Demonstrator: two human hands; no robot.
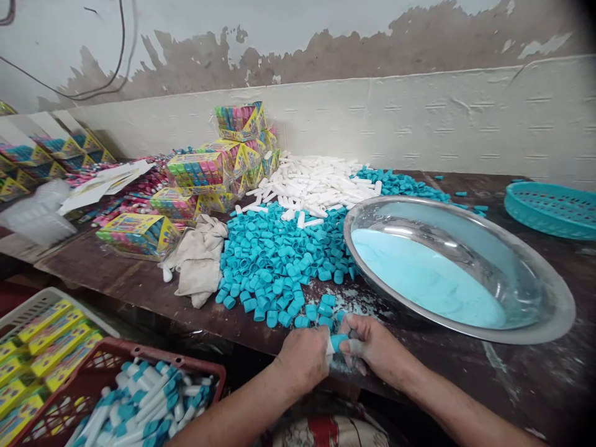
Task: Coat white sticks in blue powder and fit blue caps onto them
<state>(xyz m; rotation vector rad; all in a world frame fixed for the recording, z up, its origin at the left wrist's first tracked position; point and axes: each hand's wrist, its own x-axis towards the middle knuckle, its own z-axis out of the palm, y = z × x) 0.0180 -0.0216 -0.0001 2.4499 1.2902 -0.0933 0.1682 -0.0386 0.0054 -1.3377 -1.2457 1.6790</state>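
Note:
Near the front edge of the dark table, my left hand (305, 360) is closed around a white tube (330, 347), most of it hidden by the fingers. My right hand (372, 349) pinches a blue cap (338, 341) at the tube's end, so the two hands nearly meet. Just beyond them lies a pile of blue caps (274, 254), with white tubes (316, 180) heaped behind it. To the right of the pile, a wide metal basin (554, 304) holds pale blue powder (423, 273).
A beige cloth (200, 261) and packed display boxes (139, 234) sit left of the caps. A red crate (179, 359) of capped white tubes is at the lower left, beside a white basket (60, 295) of yellow boxes. A turquoise basket (549, 210) rests at the right.

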